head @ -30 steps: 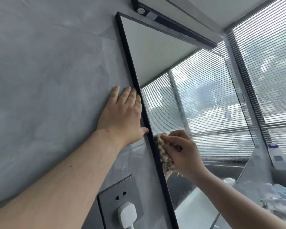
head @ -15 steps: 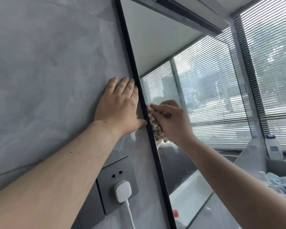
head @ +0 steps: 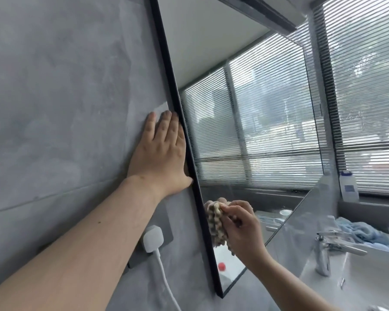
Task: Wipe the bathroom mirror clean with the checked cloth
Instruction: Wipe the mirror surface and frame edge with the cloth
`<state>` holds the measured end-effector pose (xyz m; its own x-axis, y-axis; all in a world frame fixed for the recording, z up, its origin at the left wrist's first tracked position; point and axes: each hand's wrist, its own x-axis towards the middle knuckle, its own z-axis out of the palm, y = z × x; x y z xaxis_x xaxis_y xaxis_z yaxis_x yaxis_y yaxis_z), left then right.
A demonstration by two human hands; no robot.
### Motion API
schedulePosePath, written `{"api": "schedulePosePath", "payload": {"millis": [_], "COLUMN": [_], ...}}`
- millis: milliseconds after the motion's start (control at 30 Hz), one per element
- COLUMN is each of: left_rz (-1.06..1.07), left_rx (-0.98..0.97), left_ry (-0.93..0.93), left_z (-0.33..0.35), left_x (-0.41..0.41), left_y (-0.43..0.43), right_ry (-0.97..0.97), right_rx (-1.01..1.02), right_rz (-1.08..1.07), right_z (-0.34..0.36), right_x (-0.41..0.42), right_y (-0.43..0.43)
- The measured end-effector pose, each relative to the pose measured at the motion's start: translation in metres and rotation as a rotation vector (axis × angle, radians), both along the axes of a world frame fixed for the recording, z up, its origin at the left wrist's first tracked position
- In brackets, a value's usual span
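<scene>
Here, the right hand (head: pixel 243 227) grips a bunched beige-and-brown checked cloth (head: pixel 216 225), fingers curled round it and thumb on top. The cloth is held against the glass of the tall rectangular bathroom mirror (head: pixel 245 108), low down and just inside its thin black frame (head: pixel 173 86).

Higher up, on the other side of that frame, the left hand (head: pixel 162 153) lies flat on the mottled grey stone-look wall (head: pixel 54 86). Its fingers are straight and close together, holding nothing, and the thumb side of the hand touches the frame.

Below the left forearm, a dark grey socket plate (head: pixel 167 231) is partly hidden by the arm. A white plug (head: pixel 152 237) sits in it, and a white cable (head: pixel 164 274) hangs down from the plug.

The mirror reflects a pale ceiling and slatted horizontal blinds. Near its bottom corner a small red round object (head: pixel 221 266) shows in the reflection; what it is cannot be told.

To the right of the mirror, a window with grey horizontal blinds (head: pixel 368 86) fills the far wall. A white plastic bottle with a blue cap (head: pixel 348 187) stands on the sill. Below it, a chrome tap (head: pixel 330 245) stands at a white basin (head: pixel 368 277), with a crumpled light blue cloth (head: pixel 364 230) lying behind the tap.
</scene>
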<state>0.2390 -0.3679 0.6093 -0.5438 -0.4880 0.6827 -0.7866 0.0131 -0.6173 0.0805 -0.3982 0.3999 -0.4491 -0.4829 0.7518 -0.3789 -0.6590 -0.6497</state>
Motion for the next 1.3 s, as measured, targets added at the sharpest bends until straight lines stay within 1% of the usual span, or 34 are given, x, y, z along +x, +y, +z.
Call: {"api": "schedulePosePath", "payload": {"millis": [100,200,333,433,500,567,667,733,833,933,1033,1100,1233,1300], "left_rz": [0.008,0.023,0.01,0.009,0.008,0.001,0.003,0.003,-0.009,-0.03,-0.042,-0.046,-0.051,-0.062], "left_rx": [0.012,0.012,0.017,0.014,0.013,0.01,0.024,0.03,0.023,0.026,0.023,0.02,0.006,-0.014], "left_ry": [-0.001,-0.008,0.015,0.017,0.015,0.019,0.02,0.023,0.032,0.039,0.041,0.031,0.018,0.016], "left_z": [0.0,0.0,0.0,0.0,-0.001,-0.001,-0.001,-0.001,-0.002,-0.004,-0.005,-0.005,-0.007,-0.009], "left_x": [-0.001,-0.002,-0.002,-0.003,-0.003,-0.003,-0.003,-0.003,-0.002,-0.001,0.001,-0.001,0.0,0.001], "left_y": [0.001,0.0,-0.002,-0.002,-0.001,-0.001,0.0,0.001,0.002,0.002,0.003,0.003,0.003,0.004], "right_ry": [-0.054,-0.078,-0.119,-0.125,-0.126,-0.149,-0.234,-0.257,-0.206,-0.105,-0.044,-0.021,-0.005,-0.013], "right_rx": [0.04,0.02,-0.04,-0.034,-0.027,-0.01,0.02,0.045,0.075,0.105,0.162,0.153,-0.02,-0.063], "right_rz": [0.038,0.09,-0.02,-0.064,-0.057,-0.034,-0.002,-0.024,-0.111,-0.169,-0.181,-0.217,-0.256,-0.27], "right_z": [0.022,0.066,0.138,0.163,0.159,0.139,0.09,0.055,0.018,0.001,0.013,0.039,0.111,0.138], "right_x": [0.002,0.001,-0.016,-0.025,-0.028,-0.028,-0.022,-0.011,0.009,0.018,0.019,0.019,0.023,0.026], "right_y": [0.004,0.007,-0.011,-0.023,-0.024,-0.024,-0.018,-0.009,-0.003,-0.004,-0.002,0.001,0.001,0.0]}}
